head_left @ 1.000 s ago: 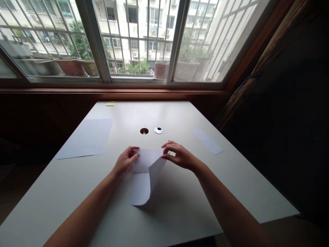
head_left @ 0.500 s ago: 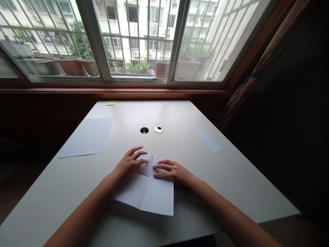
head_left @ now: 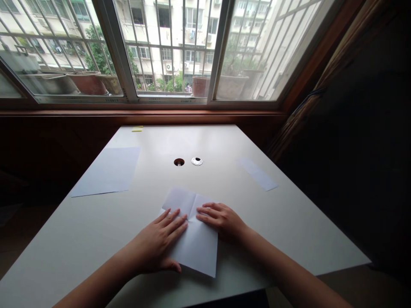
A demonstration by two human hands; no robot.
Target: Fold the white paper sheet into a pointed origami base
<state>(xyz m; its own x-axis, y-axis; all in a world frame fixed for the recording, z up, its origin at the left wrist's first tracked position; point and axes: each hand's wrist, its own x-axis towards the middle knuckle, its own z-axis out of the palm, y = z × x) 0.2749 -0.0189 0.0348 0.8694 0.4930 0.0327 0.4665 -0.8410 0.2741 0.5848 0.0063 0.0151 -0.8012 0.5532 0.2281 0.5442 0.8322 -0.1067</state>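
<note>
From the head view, the creased sheet of paper (head_left: pixel 201 244) lies on the table (head_left: pixel 221 143) under both hands. A second ago it stood half folded between the fingers; now it is opened out, its far part showing beyond the fingertips. The left hand (head_left: pixel 159 241) has moved nearer the person and flattened: its fingers are spread over the sheet's left side, thumb out at the near edge, gripping nothing. The right hand (head_left: pixel 224 220) has barely shifted, its fingers loosely bent on the sheet's right side; its thumb is hidden, so I cannot tell whether it pinches the edge. A crease (head_left: pixel 193 205) runs away from between the two sets of fingertips. The change suggests the work has gone from handling the fold to pressing the sheet flat, with the right hand probably steadying it.
</note>
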